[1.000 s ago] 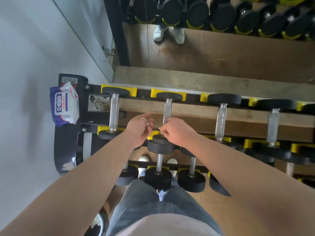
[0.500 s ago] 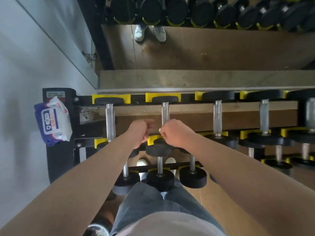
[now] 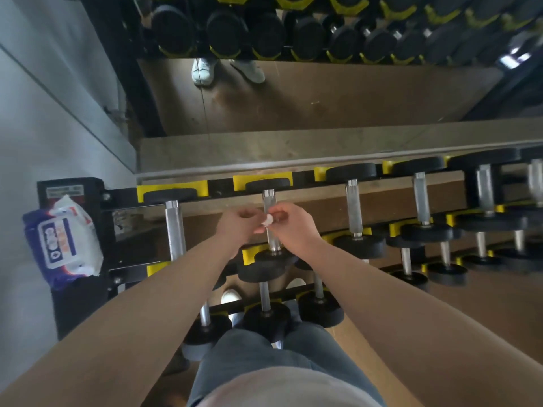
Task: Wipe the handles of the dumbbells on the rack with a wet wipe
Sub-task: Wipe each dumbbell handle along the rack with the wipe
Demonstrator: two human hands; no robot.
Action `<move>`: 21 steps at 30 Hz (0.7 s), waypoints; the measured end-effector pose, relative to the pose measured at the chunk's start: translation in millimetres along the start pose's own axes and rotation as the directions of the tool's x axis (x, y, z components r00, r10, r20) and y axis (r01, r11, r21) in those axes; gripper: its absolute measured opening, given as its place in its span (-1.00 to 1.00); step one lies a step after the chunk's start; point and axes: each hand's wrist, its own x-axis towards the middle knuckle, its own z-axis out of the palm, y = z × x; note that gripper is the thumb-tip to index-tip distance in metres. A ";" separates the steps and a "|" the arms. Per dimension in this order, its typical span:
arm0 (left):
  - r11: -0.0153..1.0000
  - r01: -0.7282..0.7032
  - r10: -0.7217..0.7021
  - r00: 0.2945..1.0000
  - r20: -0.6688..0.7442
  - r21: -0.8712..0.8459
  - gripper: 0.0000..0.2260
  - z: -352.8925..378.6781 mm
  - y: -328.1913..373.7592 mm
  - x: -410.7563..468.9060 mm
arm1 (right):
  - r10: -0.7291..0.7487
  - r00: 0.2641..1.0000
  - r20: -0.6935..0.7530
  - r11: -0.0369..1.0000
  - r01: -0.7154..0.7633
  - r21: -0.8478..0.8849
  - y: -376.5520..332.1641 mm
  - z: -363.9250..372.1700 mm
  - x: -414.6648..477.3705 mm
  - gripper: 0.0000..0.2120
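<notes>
The rack runs from left to right below me, a black frame with yellow cradles, its tiers stepping down toward my legs. The top tier carries a row of dumbbells with black heads and bright metal handles, each lying front to back. A blue and white pack of wet wipes rests on the left end of the rack, just beside the leftmost dumbbell.

My left hand and my right hand meet above the second dumbbell from the left, over the middle of its handle. Both have curled fingers, and their tips close narrowly on the wet wipe, a small white wad pinched between the two hands. The wad lies directly in line with the handle; I cannot tell whether it touches the metal.
</notes>
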 end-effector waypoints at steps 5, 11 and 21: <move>0.977 0.059 -0.081 0.992 -0.101 -0.203 -0.86 7.5 3.1 22.0 | 0.037 0.998 -0.054 0.999 -0.037 -0.005 4.2 1.4 -0.5 -0.69; 0.969 0.072 -0.091 0.993 -0.069 -0.236 -0.82 29.1 2.5 19.2 | 0.131 0.989 -0.071 0.986 -0.122 0.113 18.1 -11.0 0.8 -0.73; 0.940 0.119 -0.194 0.957 0.215 0.319 -0.83 1.3 -34.3 6.8 | 0.208 0.975 0.080 0.977 -0.210 0.030 37.6 -13.5 -6.7 -0.79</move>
